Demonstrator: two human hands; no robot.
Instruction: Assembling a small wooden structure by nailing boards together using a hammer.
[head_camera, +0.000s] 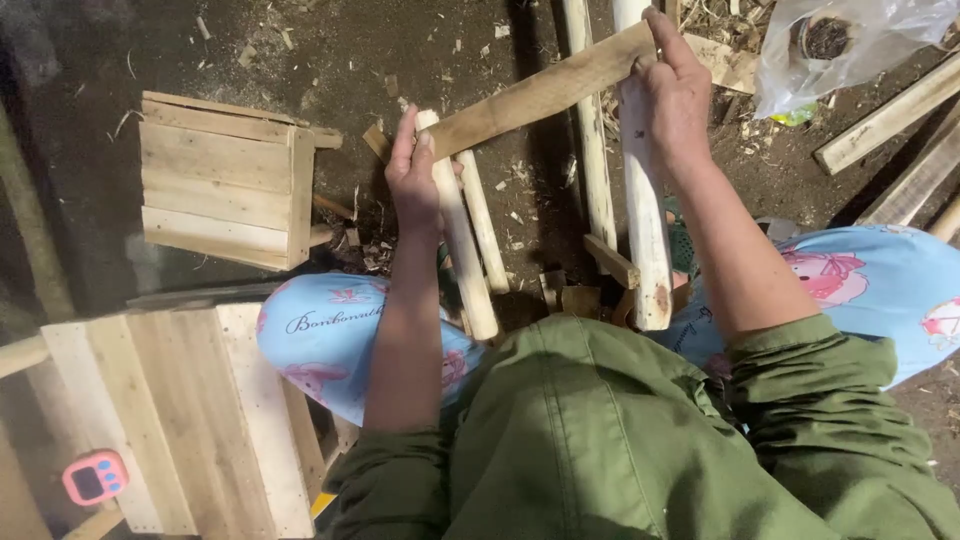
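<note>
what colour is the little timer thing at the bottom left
Pink, with a dark screen. The timer sits on a pale wooden board, shown in the head view.

Slat (540, 95): rough, unfinished wood. Round poles (643, 220): pale, smooth, matt wood. Crate (225, 182): raw planks. Bag (850, 45): glossy clear plastic. Floor (300, 60): matt dirt.

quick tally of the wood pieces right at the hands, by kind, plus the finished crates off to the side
Round poles: 4
Flat slat held across them by left hand and right hand: 1
Slatted wooden crates: 2
Total: 7
</note>
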